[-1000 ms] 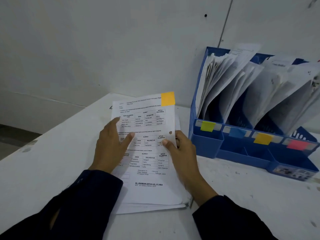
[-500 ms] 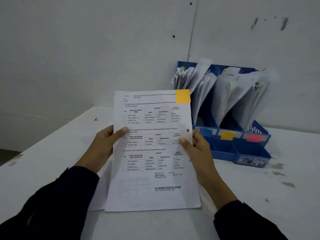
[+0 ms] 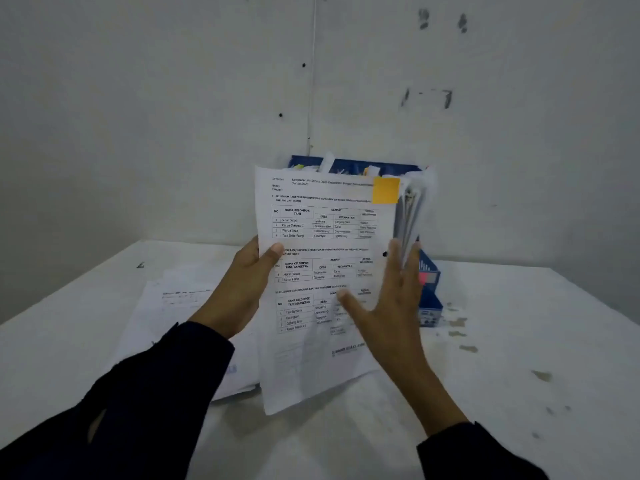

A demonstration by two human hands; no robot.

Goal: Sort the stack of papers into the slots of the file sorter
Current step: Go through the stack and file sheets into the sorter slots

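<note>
White sheet (image 3: 322, 271) pinched by your left hand (image 3: 242, 282); right hand (image 3: 394, 299) spread flat, holding nothing, before blue sorter (image 3: 427, 289).

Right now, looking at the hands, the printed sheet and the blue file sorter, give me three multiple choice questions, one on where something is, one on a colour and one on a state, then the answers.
1. Where is the blue plastic file sorter?
A. Behind the held sheet, against the wall
B. On the floor
C. In front of the sleeves

2. What colour is the square sticky note on the white printed sheet's top right corner?
A. Green
B. Orange-yellow
C. Pink

3. How are the hands on the sheet?
A. Both grip it
B. Only the right grips it
C. Left hand grips it, right hand is open

Answers: 1 A, the sorter peeks out behind the sheet's top and right edge. 2 B, the note is orange-yellow. 3 C, the left thumb presses the sheet's edge while the right fingers are spread straight.
</note>
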